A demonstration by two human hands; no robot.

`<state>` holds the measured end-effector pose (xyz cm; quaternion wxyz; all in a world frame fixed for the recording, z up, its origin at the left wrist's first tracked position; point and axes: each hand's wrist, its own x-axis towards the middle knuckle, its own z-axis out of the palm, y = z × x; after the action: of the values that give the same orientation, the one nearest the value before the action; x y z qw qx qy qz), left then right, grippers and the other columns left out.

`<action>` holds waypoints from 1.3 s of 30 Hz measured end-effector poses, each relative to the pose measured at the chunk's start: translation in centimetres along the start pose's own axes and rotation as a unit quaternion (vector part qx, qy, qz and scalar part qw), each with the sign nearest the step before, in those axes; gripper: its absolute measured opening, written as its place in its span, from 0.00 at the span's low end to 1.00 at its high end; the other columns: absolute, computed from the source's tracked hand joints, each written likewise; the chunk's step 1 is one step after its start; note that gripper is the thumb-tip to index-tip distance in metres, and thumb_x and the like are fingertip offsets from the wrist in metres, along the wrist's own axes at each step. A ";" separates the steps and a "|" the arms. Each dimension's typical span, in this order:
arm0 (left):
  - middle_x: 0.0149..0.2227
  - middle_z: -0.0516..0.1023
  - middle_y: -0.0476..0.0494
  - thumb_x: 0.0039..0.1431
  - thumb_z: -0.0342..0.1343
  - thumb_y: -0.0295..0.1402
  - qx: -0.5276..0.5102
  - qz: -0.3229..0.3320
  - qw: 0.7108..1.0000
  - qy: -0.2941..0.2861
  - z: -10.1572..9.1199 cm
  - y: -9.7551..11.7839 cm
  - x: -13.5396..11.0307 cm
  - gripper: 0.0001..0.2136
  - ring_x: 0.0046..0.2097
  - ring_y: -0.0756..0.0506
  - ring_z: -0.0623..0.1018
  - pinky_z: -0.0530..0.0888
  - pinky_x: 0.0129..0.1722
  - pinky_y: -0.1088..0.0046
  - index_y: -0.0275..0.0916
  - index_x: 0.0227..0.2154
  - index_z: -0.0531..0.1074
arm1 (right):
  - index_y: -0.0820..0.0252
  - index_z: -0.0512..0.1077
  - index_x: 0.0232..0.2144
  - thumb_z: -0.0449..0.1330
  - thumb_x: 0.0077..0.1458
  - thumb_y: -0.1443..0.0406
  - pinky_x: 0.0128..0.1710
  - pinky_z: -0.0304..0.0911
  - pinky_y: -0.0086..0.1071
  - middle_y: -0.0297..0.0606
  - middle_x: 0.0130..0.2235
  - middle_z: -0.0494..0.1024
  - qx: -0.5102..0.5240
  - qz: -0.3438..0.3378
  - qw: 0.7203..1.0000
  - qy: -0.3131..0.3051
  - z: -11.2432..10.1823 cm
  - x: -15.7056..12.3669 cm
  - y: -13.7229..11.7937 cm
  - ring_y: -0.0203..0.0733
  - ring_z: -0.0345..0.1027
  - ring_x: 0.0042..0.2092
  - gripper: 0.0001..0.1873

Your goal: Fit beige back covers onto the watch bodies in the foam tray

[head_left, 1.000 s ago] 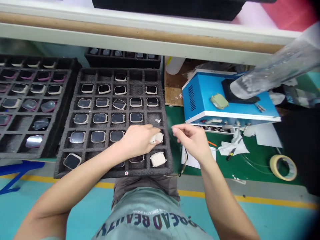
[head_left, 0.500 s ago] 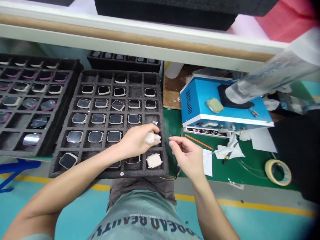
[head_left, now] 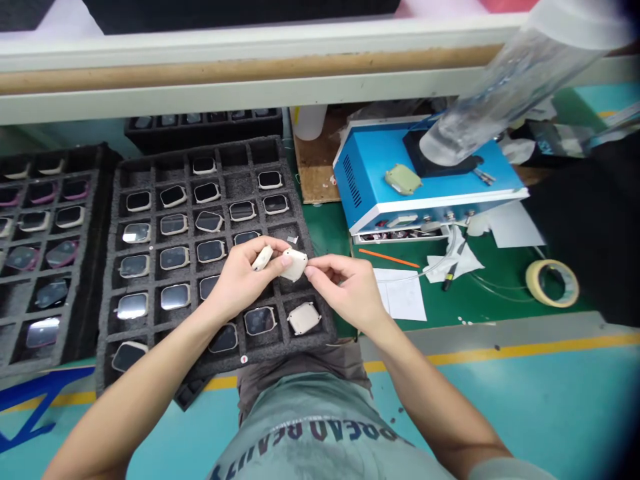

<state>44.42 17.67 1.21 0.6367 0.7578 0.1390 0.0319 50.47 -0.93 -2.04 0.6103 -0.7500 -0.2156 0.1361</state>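
Note:
My left hand [head_left: 245,273] is closed around two cream smartwatch cases above the foam tray [head_left: 240,363]. One watch case [head_left: 294,265] lies back up between thumb and fingers; the other watch case [head_left: 263,258] is tucked on edge in the curled fingers. My right hand [head_left: 345,287] meets the first case at its right corner, thumb and forefinger pinched together. Whatever sits between those fingertips is too small to make out. Below the hands, another cream watch case [head_left: 304,319] rests back up in a tray compartment. Several watches with dark screens fill other compartments.
A second foam tray of watches [head_left: 50,293] stands at left. On the right are a blue machine [head_left: 385,200] carrying a green watch case [head_left: 403,179], a clear tube [head_left: 480,93], an orange stick [head_left: 389,258], white paper [head_left: 405,303], a black pen [head_left: 450,275] and a tape roll [head_left: 552,283].
My right hand has come left to meet the watch case in my left hand. The left hand has turned, bringing two cases into sight. The camera view has shifted and tilted.

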 end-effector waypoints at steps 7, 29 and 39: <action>0.34 0.84 0.46 0.56 0.69 0.38 0.022 0.015 1.000 -0.008 0.1 -0.4 0.3 0.10 0.33 0.47 0.77 0.72 0.36 0.71 0.38 0.37 0.82 | 0.61 0.84 0.30 0.63 0.54 0.63 0.25 0.59 0.28 0.34 0.25 0.81 0.013 0.031 0.999 -0.026 -0.4 0.2 0.4 0.34 0.67 0.24 0.10; 0.25 0.68 0.51 0.60 0.62 0.50 -0.054 0.010 0.993 0.103 -0.1 0.8 0.4 0.17 0.21 0.51 0.61 0.59 0.19 0.74 0.39 0.35 0.79 | 0.61 0.79 0.25 0.65 0.49 0.62 0.23 0.62 0.28 0.34 0.22 0.79 0.050 0.076 0.995 0.051 -2.2 -0.1 -0.7 0.34 0.67 0.22 0.07; 0.25 0.67 0.54 0.66 0.57 0.43 -0.134 0.008 0.991 0.031 -0.1 -0.3 -0.1 0.10 0.22 0.51 0.65 0.62 0.21 0.75 0.41 0.40 0.71 | 0.59 0.79 0.28 0.63 0.53 0.67 0.27 0.66 0.28 0.35 0.26 0.82 0.021 -0.003 1.000 0.012 1.5 0.8 -3.4 0.36 0.74 0.26 0.05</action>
<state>44.24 17.75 0.99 0.7273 0.6658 0.1467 0.0788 49.89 1.31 0.96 0.6290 -0.7378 -0.2075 0.1298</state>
